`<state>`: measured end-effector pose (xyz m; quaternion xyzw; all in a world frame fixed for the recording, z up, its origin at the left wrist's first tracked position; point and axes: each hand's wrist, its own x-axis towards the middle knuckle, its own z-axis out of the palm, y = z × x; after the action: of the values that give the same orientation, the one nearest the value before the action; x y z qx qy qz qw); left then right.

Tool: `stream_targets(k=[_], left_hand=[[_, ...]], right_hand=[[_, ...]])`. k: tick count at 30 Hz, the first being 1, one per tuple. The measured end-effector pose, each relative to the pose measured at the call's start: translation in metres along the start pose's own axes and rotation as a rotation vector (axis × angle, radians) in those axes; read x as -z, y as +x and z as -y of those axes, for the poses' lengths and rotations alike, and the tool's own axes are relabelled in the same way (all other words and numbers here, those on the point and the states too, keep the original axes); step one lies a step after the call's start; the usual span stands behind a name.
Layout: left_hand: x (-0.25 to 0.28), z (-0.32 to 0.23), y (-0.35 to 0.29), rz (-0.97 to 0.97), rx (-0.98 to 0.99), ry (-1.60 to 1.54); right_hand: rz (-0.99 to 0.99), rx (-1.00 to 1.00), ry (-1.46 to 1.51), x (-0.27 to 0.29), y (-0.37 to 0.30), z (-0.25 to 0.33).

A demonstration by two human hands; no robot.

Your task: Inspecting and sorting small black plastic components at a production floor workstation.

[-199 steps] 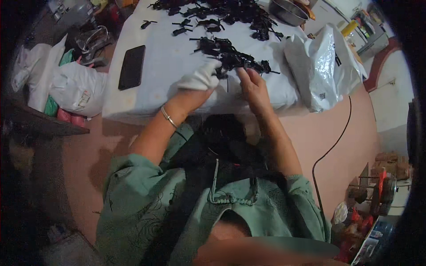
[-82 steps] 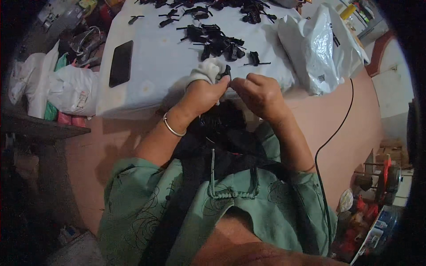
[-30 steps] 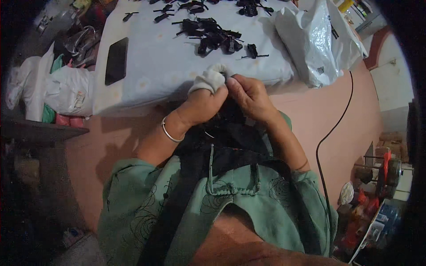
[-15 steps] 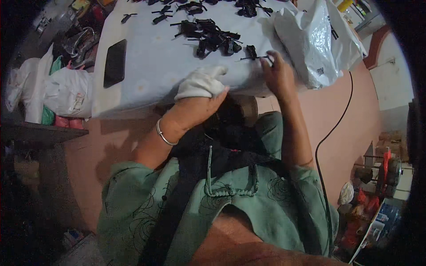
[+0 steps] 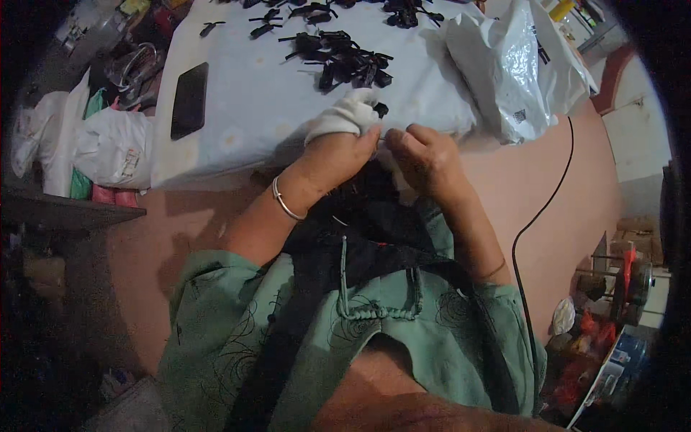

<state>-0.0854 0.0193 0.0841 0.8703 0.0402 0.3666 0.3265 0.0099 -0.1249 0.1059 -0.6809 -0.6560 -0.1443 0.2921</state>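
White cloth (image 5: 344, 115) covers the fingers of my left hand (image 5: 335, 158), which is closed at the front edge of the table. A small black piece (image 5: 381, 109) pokes out of the cloth at its fingertips; its exact kind is too small to tell. My right hand (image 5: 426, 155) is closed just beside it, fingers bent in a pinch close to the left thumb. What the right fingers grip is hidden. Beyond both hands lies a pile of similar black pieces with thin tails (image 5: 342, 61) on the pale tablecloth (image 5: 245, 108).
A dark phone (image 5: 189, 101) lies on the table's left side. At the right edge sits a shiny white plastic bag (image 5: 511, 79). More black pieces (image 5: 410, 13) are scattered at the far side. Stuffed bags (image 5: 111, 155) stand left of the table; a black cable (image 5: 543, 201) hangs on the right.
My right hand has come left and nearer from the table's right part, meeting my left hand. The lone black piece it touched has left that spot; a black piece now shows at the cloth.
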Motion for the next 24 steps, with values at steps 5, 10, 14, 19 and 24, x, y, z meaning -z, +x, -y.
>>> stream_targets(k=[5, 10, 14, 19, 24], left_hand=[[0.015, -0.019, -0.003, 0.279, 0.475, -0.624], [0.016, -0.015, -0.011, 0.202, 0.381, -0.527], [0.015, -0.013, -0.012, 0.159, 0.35, -0.446], [0.008, -0.013, -0.016, -0.02, 0.079, -0.194], [0.011, -0.015, -0.016, 0.039, 0.035, 0.029]], right_hand=[[-0.18, -0.432, 0.448, -0.015, 0.003, 0.004], [-0.153, -0.66, 0.861, -0.019, 0.01, 0.016], [-0.021, -0.564, 0.791, -0.024, 0.004, 0.015], [0.005, -0.721, 0.896, -0.032, 0.008, 0.024], [-0.087, -0.738, 1.026, -0.063, 0.0, 0.012]])
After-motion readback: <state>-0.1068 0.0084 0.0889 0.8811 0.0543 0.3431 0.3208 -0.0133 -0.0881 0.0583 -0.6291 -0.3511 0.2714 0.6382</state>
